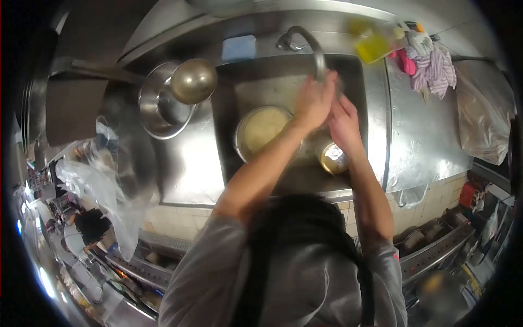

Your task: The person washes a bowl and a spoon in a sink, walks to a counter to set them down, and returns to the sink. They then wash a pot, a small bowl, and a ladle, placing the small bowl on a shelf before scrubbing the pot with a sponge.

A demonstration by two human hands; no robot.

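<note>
My left hand (316,102) is under the spout of the curved metal faucet (310,41), with its fingers stretched upward. My right hand (344,121) is close beside it, its fingers extended and the tips near or touching the left hand. Neither hand visibly holds anything. Both are over the steel sink (261,76). Inside the sink, a round bowl (241,136) with pale yellowish contents (266,126) is partly hidden by my left forearm. A small shiny round metal container (333,158) is in the sink near my right wrist.
Left of the sink, a large ladle (193,82) rests across a metal pot (163,109). A light blue cloth (238,48) lies behind. At right are a yellow-green container (373,48), striped cloths (433,68) and a plastic bag (482,114). Another person (81,229) is at far left.
</note>
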